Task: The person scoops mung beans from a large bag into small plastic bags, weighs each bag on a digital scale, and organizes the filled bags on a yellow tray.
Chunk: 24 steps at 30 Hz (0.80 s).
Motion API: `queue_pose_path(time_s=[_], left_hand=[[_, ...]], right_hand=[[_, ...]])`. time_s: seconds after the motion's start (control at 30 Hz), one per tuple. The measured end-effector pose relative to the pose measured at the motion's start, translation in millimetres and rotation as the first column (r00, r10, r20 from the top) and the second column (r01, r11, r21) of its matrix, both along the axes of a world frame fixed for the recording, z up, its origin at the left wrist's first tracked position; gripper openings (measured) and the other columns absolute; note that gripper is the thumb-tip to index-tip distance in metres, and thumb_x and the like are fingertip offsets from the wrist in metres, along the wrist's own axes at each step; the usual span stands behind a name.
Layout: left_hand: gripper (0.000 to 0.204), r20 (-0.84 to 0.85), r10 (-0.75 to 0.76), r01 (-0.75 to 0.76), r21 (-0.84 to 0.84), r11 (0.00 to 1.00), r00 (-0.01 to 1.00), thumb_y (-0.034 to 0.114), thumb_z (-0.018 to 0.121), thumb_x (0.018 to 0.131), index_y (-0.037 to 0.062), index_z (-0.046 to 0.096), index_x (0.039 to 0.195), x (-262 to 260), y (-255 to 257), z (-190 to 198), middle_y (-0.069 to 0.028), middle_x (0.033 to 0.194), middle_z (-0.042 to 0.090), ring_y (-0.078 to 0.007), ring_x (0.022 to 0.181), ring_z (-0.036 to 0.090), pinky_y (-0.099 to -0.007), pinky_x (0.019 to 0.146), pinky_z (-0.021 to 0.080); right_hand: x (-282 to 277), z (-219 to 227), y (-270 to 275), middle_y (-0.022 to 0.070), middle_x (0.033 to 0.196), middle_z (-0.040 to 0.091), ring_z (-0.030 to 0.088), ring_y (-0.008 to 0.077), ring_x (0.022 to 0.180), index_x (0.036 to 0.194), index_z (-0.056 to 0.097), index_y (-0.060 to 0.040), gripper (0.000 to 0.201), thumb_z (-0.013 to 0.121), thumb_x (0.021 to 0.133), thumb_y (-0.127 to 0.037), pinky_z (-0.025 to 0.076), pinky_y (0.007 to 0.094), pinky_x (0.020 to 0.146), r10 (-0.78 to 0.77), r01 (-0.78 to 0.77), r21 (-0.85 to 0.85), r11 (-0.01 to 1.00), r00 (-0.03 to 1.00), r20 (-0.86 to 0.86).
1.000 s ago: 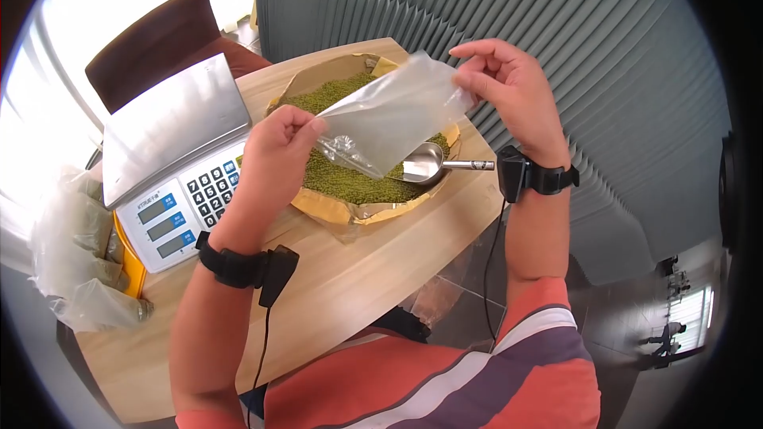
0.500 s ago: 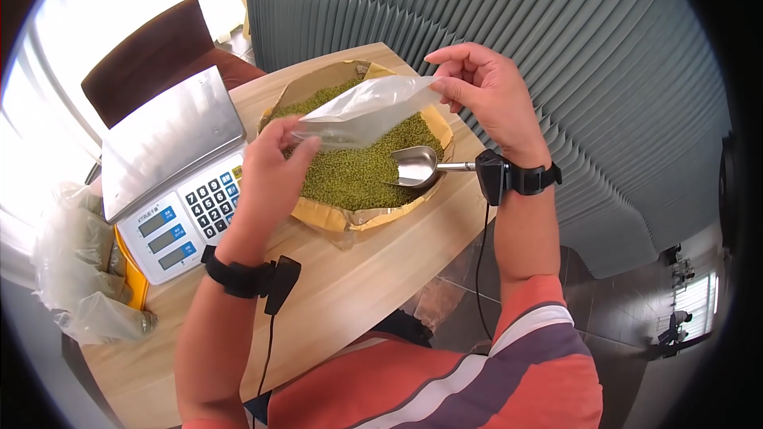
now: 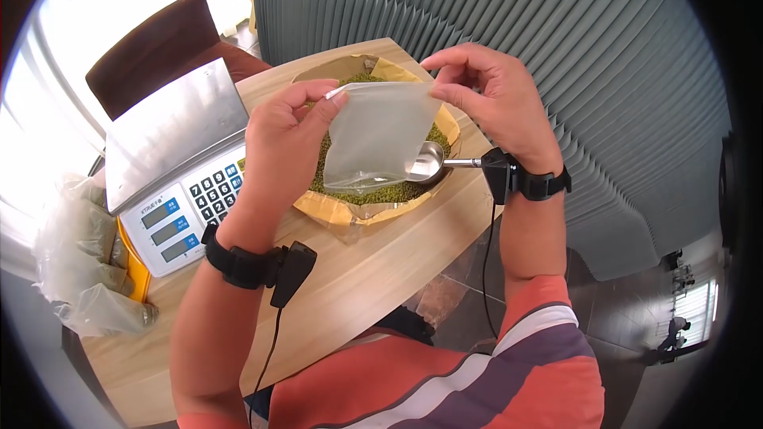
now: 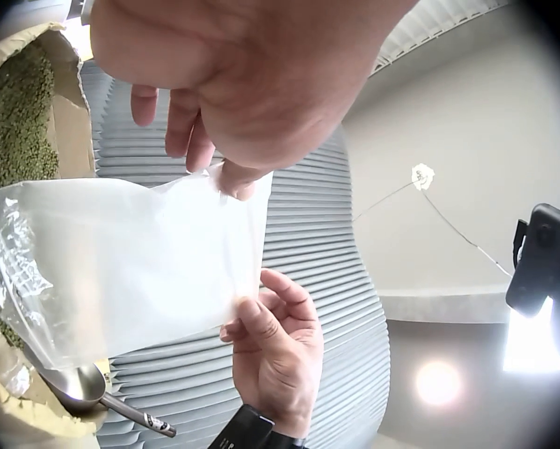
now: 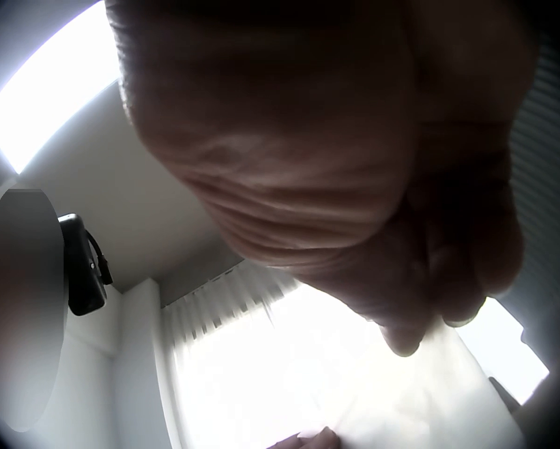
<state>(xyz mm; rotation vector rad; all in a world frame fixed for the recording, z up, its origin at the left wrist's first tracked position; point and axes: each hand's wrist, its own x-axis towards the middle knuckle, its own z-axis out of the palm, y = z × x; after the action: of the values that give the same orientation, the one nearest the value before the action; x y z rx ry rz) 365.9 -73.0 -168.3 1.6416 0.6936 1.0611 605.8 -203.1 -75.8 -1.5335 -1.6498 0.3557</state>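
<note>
A clear plastic bag (image 3: 377,135) hangs flat between both hands, its top edge stretched level. My left hand (image 3: 290,131) pinches one top corner between thumb and fingers. At the opposite corner my right hand (image 3: 497,103) pinches the edge the same way, seen also in the left wrist view. Behind and below the bag lies a large open sack (image 3: 342,210) of green mung beans (image 3: 389,193), partly hidden by it. A metal scoop (image 3: 429,162) rests on the beans, its handle pointing right towards the right wrist.
A digital scale (image 3: 179,222) with a steel pan (image 3: 179,119) stands left of the sack on the wooden table (image 3: 381,258). Left of it sits a plastic bag with filled packets (image 3: 95,254). A brown chair (image 3: 159,48) is behind, and a grey pleated partition (image 3: 493,8) beyond.
The bag has gone from slanted and folded to hanging upright and spread flat. My left hand has regripped its corner and turned inward; the right keeps its pinch.
</note>
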Motion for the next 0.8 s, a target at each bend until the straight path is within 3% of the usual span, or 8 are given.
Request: queue_pose_path(time_s=[0.07, 0.2, 0.3, 0.37, 0.5, 0.57, 0.8], left_hand=[[0.024, 0.112, -0.092, 0.101, -0.076, 0.992, 0.989, 0.02, 0.073, 0.111, -0.0027, 0.077, 0.117, -0.2, -4.9, 4.0, -0.0015, 0.104, 0.076, -0.0064, 0.094, 0.067, -0.0236, 0.087, 0.055], [0.021, 0.15, -0.115, 0.136, -0.134, 0.982, 0.982, 0.02, 0.073, 0.111, -0.0004, 0.076, 0.113, -4.1, 5.5, -2.9, 0.0006, 0.101, 0.074, -0.0056, 0.092, 0.065, -0.0234, 0.086, 0.054], [0.018, 0.15, -0.084, 0.102, -0.116, 0.988, 0.985, 0.02, 0.072, 0.112, 0.0015, 0.075, 0.111, -5.3, 8.6, -7.7, 0.0013, 0.101, 0.074, -0.0051, 0.093, 0.064, -0.023, 0.087, 0.053], [0.018, 0.234, -0.111, 0.147, -0.139, 0.979, 0.966, 0.019, 0.071, 0.112, 0.0021, 0.076, 0.112, -4.9, 10.4, -10.9, 0.0015, 0.101, 0.074, -0.0048, 0.094, 0.065, -0.0229, 0.088, 0.052], [0.017, 0.253, -0.13, 0.165, -0.125, 0.978, 0.959, 0.019, 0.071, 0.112, 0.0021, 0.076, 0.112, -5.4, 9.3, -13.6, 0.0017, 0.102, 0.075, -0.0048, 0.094, 0.065, -0.023, 0.087, 0.052], [0.017, 0.216, -0.129, 0.159, -0.126, 0.979, 0.968, 0.019, 0.071, 0.112, 0.0024, 0.076, 0.112, -6.0, 8.3, -11.9, 0.0021, 0.102, 0.075, -0.0046, 0.094, 0.065, -0.0228, 0.086, 0.052], [0.017, 0.189, -0.108, 0.133, -0.126, 0.983, 0.976, 0.019, 0.072, 0.112, 0.0023, 0.076, 0.111, -5.9, 7.0, -12.8, 0.0026, 0.101, 0.074, -0.0038, 0.093, 0.063, -0.0225, 0.085, 0.051]], right_hand=[[0.0, -0.3, 1.2, -0.0006, 0.094, 0.071, 0.064, 0.0074, 0.085, 0.123, 0.077, 0.0018, 0.027, 0.077, 0.096, 0.001, 0.055, 0.0253, 0.08, 0.03, -0.029, 0.027, 0.999, 0.999, -0.012], [-2.3, -8.1, 3.7, 0.0008, 0.097, 0.072, 0.066, 0.0076, 0.087, 0.123, 0.077, 0.0021, 0.026, 0.077, 0.097, 0.0, 0.056, 0.026, 0.082, 0.042, -0.035, 0.072, 0.997, 0.994, -0.1], [-0.6, -8.7, 5.0, 0.0014, 0.097, 0.073, 0.067, 0.0082, 0.086, 0.121, 0.077, 0.0027, 0.021, 0.075, 0.101, -0.005, 0.057, 0.0264, 0.08, -0.031, 0.032, 0.029, 0.999, 0.998, -0.049], [1.6, -5.8, 4.5, 0.0014, 0.093, 0.073, 0.068, 0.0088, 0.083, 0.116, 0.077, 0.0031, 0.018, 0.074, 0.105, -0.011, 0.056, 0.0265, 0.077, -0.09, 0.084, -0.106, 0.991, 0.994, -0.055], [0.0, -9.6, 5.7, 0.0011, 0.089, 0.073, 0.067, 0.009, 0.081, 0.11, 0.078, 0.0031, 0.019, 0.074, 0.107, -0.015, 0.056, 0.0262, 0.075, -0.028, 0.028, -0.006, 1.0, 0.994, -0.102], [1.0, -9.6, 5.9, 0.0005, 0.087, 0.072, 0.067, 0.0085, 0.082, 0.109, 0.078, 0.0028, 0.019, 0.076, 0.106, -0.016, 0.056, 0.026, 0.075, -0.034, 0.035, 0.031, 0.999, 0.999, -0.037], [1.7, -10.6, 7.3, -0.0009, 0.086, 0.071, 0.065, 0.0074, 0.081, 0.105, 0.077, 0.0011, 0.016, 0.078, 0.104, -0.015, 0.054, 0.0256, 0.075, -0.036, 0.037, 0.04, 0.999, 0.999, -0.024]])
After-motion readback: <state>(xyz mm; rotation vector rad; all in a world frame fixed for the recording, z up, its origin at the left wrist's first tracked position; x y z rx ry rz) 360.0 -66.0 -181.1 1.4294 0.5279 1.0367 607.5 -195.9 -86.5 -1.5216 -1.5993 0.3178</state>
